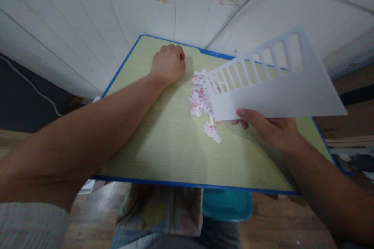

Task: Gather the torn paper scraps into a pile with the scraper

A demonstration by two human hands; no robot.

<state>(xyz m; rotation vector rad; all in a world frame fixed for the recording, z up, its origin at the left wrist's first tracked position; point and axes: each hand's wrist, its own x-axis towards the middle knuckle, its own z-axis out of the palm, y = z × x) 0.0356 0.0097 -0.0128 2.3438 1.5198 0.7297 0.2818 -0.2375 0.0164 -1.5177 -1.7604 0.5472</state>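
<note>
My right hand [263, 126] grips the lower edge of a white sheet [260, 99] with a row of rounded slots cut through it, thumb on top and fingers beneath. The sheet is tilted, its far right corner raised and its left edge down at a pile of small torn paper scraps [199, 95], white and pink. Some scraps show through the leftmost slots. A few more lie in a smaller clump below the pile. My left hand [169, 62] rests on the table left of the scraps, fingers curled into a fist; whether anything is inside is hidden.
The pale wood-grain table [163, 140] has a blue rim and stands against a white panelled wall [157, 4]. A cable [242, 6] runs down the wall to the table's back edge. Below the front edge are a teal plastic container [228, 204] and a patterned cloth [160, 210].
</note>
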